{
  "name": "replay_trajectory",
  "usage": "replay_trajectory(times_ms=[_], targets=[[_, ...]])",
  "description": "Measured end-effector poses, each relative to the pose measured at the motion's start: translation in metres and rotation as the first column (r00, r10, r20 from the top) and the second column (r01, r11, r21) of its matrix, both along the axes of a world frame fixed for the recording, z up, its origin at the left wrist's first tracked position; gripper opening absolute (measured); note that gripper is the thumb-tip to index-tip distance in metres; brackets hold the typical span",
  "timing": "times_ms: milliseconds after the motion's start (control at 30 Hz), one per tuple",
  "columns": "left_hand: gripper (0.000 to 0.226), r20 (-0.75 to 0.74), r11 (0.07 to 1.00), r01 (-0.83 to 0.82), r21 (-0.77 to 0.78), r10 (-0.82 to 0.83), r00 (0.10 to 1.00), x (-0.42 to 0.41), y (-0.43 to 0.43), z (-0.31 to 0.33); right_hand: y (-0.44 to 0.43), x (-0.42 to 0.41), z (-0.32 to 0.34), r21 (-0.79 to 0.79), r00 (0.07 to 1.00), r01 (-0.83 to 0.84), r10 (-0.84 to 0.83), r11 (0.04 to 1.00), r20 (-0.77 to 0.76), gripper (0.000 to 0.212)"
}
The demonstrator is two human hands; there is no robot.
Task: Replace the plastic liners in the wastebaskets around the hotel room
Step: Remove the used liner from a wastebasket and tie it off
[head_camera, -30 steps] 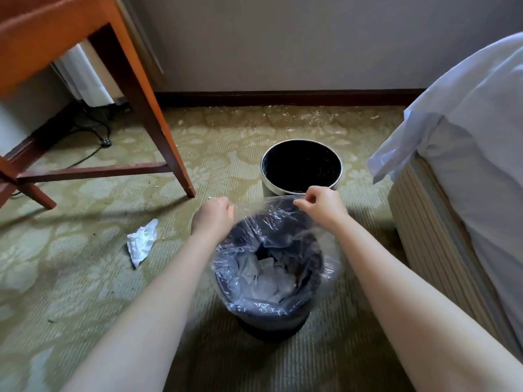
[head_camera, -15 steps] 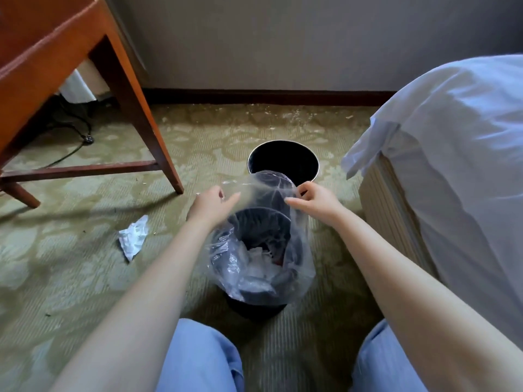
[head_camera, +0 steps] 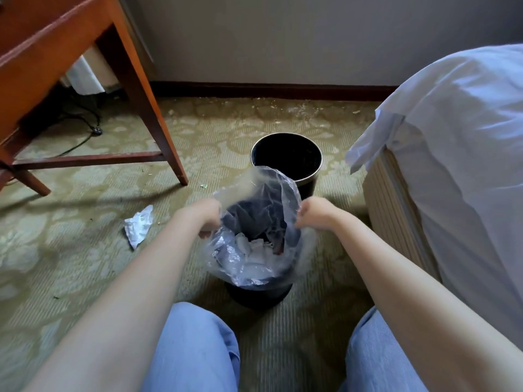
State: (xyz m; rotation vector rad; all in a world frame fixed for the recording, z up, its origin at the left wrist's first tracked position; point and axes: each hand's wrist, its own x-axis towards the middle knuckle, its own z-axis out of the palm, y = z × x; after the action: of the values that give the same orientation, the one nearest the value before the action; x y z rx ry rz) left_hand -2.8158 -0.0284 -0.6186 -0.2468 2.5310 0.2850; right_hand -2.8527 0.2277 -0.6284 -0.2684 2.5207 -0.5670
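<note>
Nearest me, the small round black wastebasket (head_camera: 259, 296) stands on the green patterned carpet (head_camera: 85, 258), with the clear plastic liner (head_camera: 252, 264), holding white paper scraps, drawn partly out of it. My left hand (head_camera: 205, 219) and right hand (head_camera: 314, 213) each pinch its rim with curled fingers. I'd lift straight up, gathering the mouth closed, clear of the empty black metal-rimmed wastebasket (head_camera: 286, 159) beyond.

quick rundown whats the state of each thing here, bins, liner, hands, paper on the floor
near wastebasket: upright, lined, trash inside
plastic liner: mouth open, pulled partly up out of the near wastebasket
far wastebasket: upright, unlined, looks empty
left hand: grips the liner rim
right hand: grips the liner rim
crumpled tissue: loose on the carpet
</note>
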Motion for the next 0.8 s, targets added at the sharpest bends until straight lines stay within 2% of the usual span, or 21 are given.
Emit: replay_trajectory(times_ms=[100,167,267,333,400,500,600,667,700,733,800], targets=[[0.020,-0.148,0.951,-0.148,0.271,0.193,0.970,-0.013,0.007,0.014,-0.007,-0.017,0.019,-0.122,0.980,0.091,-0.110,0.988,-0.164,0.007],[0.015,-0.220,0.913,-0.180,0.366,0.273,0.936,-0.019,0.013,0.027,-0.010,-0.024,0.032,-0.217,0.950,0.125,-0.180,0.968,-0.256,0.007],[0.016,-0.335,0.904,-0.163,0.396,0.308,0.890,-0.023,0.023,0.036,-0.013,-0.022,0.045,-0.339,0.929,0.107,-0.215,0.935,-0.300,0.006],[0.017,-0.349,0.898,-0.178,0.402,0.330,0.877,-0.021,0.028,0.033,-0.012,-0.015,0.046,-0.372,0.943,0.095,-0.204,0.923,-0.264,0.025],[0.039,-0.338,0.932,-0.187,0.309,0.292,0.895,-0.013,0.029,0.025,-0.009,-0.002,0.038,-0.383,0.954,0.119,-0.213,0.916,-0.213,0.047],[0.070,-0.289,0.972,-0.182,0.146,0.218,0.932,0.004,0.024,0.009,0.001,0.018,0.017,-0.374,0.968,0.154,-0.216,0.914,-0.128,0.083],[0.070,-0.124,0.986,-0.142,0.091,0.153,0.980,0.018,0.022,0.001,0.012,0.030,-0.003,-0.328,0.981,0.192,-0.188,0.925,0.044,0.096],[0.065,0.034,0.994,-0.084,0.077,0.082,0.996,0.025,0.021,-0.004,0.015,0.035,-0.013,-0.263,0.978,0.177,-0.140,0.948,0.155,0.092],[0.052,0.093,0.992,-0.068,0.110,0.057,0.994,0.028,0.021,-0.007,0.015,0.038,-0.017,-0.226,0.975,0.150,-0.107,0.962,0.193,0.086],[0.038,0.134,0.987,-0.061,0.150,0.041,0.990,0.032,0.023,-0.009,0.014,0.040,-0.020,-0.182,0.973,0.102,-0.060,0.978,0.221,0.078],[0.035,0.171,0.980,-0.030,0.197,-0.005,0.985,0.036,0.025,-0.015,0.010,0.043,-0.024,-0.086,0.964,-0.022,0.044,0.996,0.262,0.054]])
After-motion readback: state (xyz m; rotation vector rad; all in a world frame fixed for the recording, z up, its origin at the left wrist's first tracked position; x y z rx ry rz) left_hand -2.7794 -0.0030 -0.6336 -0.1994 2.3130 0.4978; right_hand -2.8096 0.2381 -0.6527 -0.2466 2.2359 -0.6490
